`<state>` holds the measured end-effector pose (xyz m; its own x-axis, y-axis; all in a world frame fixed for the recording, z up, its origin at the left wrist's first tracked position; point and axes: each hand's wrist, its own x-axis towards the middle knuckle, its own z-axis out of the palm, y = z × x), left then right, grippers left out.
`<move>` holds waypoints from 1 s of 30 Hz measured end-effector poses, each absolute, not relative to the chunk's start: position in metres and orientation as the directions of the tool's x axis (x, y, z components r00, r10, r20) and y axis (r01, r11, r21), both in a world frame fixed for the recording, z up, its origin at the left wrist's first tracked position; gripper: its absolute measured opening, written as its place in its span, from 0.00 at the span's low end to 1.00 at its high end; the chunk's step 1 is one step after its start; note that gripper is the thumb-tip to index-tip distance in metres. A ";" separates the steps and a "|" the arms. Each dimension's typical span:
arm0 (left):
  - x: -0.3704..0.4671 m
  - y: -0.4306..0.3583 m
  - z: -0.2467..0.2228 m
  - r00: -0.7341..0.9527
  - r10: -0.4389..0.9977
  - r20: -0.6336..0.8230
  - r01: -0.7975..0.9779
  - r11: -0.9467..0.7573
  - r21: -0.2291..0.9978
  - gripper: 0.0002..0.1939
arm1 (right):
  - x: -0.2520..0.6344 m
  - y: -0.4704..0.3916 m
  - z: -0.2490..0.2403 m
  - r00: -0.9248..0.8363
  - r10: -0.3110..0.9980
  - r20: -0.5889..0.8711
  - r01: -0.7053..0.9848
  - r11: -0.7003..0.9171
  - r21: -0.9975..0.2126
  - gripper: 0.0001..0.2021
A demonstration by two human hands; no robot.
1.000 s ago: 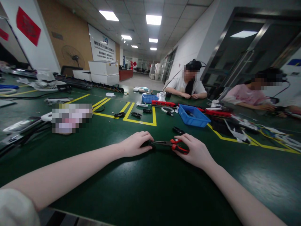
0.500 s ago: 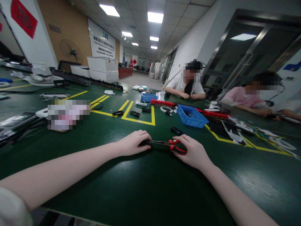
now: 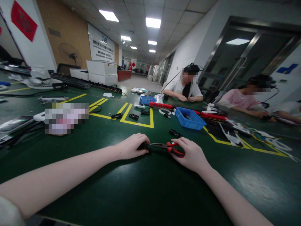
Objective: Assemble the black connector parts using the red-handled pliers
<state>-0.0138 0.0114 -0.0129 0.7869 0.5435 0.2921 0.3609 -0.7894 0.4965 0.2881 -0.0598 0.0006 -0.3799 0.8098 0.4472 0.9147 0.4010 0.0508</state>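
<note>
My right hand (image 3: 191,153) is closed round the red and black handles of long-nose pliers (image 3: 162,145). Their jaws point left and reach a small black part (image 3: 142,146), which my left hand (image 3: 134,146) pinches between thumb and fingers. Most of that part is hidden by the fingers, so its kind is unclear. Whether the jaws grip it or only touch it I cannot tell. Just beyond the pliers, a black connector-like piece (image 3: 175,133) lies on the green table (image 3: 131,191).
Several similar black pieces (image 3: 133,116) lie around the yellow tape marks. A blue bin (image 3: 190,118) stands at right, beside a long red strip (image 3: 213,116). Cables (image 3: 265,136) spread farther right. A blurred pinkish object (image 3: 66,118) lies left. Two co-workers (image 3: 184,83) sit across the table.
The view has shifted slightly, so the scene sits a little lower and farther left. Both hands keep their hold on the pliers and the black part.
</note>
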 end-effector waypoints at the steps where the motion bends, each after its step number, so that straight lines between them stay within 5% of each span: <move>1: -0.014 0.012 -0.013 0.788 0.546 0.284 0.363 -0.785 0.502 0.11 | 0.288 -0.060 0.001 -0.380 0.809 0.449 0.915 0.401 0.052 0.20; 30: -0.014 0.010 -0.011 0.781 0.578 0.236 0.401 -0.754 0.521 0.11 | 0.278 -0.065 0.006 -0.406 0.805 0.432 0.901 0.432 0.042 0.18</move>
<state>-0.0136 0.0100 -0.0114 0.7811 0.5782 0.2358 0.4005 -0.7536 0.5212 0.2780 -0.0654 0.0056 -0.4064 0.8049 0.4323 0.9007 0.4324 0.0417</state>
